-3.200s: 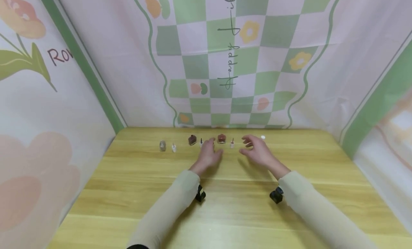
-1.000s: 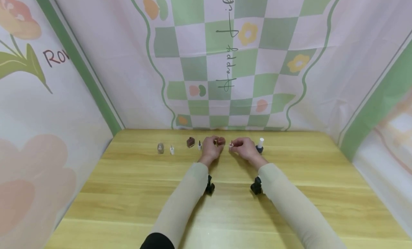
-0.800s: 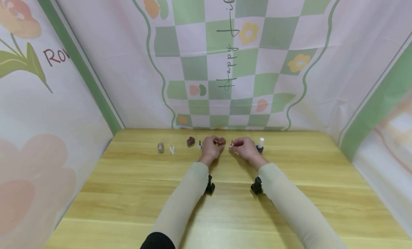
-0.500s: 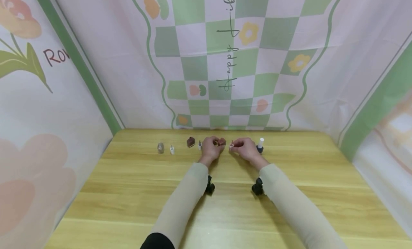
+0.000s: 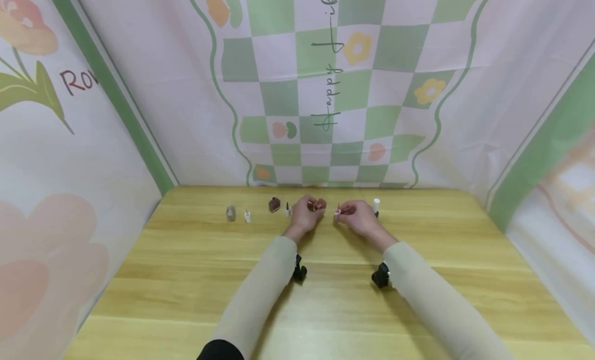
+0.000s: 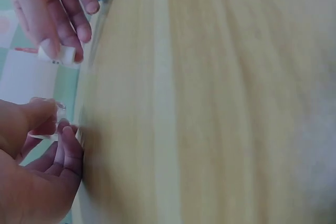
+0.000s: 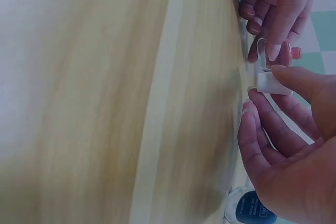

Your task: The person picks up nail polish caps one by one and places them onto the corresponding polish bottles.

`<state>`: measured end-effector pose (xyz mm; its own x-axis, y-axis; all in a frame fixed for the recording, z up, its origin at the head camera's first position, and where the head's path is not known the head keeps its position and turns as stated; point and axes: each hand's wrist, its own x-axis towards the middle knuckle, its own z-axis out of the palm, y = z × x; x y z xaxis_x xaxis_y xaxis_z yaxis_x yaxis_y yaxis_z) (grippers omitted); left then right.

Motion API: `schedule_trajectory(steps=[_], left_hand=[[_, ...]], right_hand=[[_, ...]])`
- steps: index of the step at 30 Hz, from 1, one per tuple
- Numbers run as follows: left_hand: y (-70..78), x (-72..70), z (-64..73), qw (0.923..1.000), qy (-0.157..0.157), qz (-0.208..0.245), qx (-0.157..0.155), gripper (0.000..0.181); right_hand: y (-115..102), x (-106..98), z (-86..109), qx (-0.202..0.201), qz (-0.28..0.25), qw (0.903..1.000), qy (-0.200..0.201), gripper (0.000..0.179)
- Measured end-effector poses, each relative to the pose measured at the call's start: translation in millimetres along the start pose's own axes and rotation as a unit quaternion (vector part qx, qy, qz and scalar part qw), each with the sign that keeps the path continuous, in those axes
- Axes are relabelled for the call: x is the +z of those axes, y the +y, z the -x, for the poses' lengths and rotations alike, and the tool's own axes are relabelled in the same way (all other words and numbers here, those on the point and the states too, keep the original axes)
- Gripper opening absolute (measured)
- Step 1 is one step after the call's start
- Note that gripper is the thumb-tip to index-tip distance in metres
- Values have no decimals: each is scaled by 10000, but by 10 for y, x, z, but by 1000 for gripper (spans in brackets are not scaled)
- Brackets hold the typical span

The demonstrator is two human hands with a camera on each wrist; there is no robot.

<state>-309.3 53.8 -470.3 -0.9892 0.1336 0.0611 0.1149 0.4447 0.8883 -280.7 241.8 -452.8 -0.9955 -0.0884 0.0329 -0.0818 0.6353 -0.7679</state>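
My left hand (image 5: 304,215) grips a small clear nail polish bottle (image 7: 285,56) with red polish and an uncapped red neck, its thumb across the glass. Just to the right, my right hand (image 5: 361,218) pinches a white nail polish cap (image 7: 269,83) between thumb and fingertips. The cap is upside down, its reddish brush (image 5: 338,207) pointing up in the head view. In the left wrist view the brush (image 6: 26,50) sticks out sideways from the cap. A short gap separates the two hands in the head view. Fingers hide much of the bottle.
Left of the hands stand a dark-red open bottle (image 5: 274,204), a cap with a black brush (image 5: 287,210), a glittery bottle (image 5: 231,214) and another white brush cap (image 5: 247,216). A white-capped bottle (image 5: 376,204) stands behind my right hand. Patterned cloth (image 5: 321,158) borders the table's back.
Both hands, earlier held loosely above the table, have taken hold of the red bottle and its brush cap. Most recently, the right hand has shifted slightly right with the cap.
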Motion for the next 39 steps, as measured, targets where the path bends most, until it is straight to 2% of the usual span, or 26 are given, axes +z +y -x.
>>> schedule_trajectory(steps=[9, 16, 24, 31, 39], left_hand=[[-3, -77, 51, 9993, -340, 63, 158, 17], [20, -133, 108, 9981, -552, 120, 235, 17], [80, -198, 205, 9924, -988, 316, 667, 19], [66, -253, 272, 9873, -1285, 523, 775, 18], [71, -328, 340, 9832, -1514, 669, 767, 17]], right_hand=[[-56, -92, 135, -306, -308, 9991, -5, 24], [-97, -144, 205, -507, -286, 9983, 79, 24], [-183, -290, 319, -881, -83, 9960, 84, 25], [-219, -388, 383, -1046, 12, 9944, -167, 28], [-209, -434, 450, -1092, -304, 9922, -517, 34]])
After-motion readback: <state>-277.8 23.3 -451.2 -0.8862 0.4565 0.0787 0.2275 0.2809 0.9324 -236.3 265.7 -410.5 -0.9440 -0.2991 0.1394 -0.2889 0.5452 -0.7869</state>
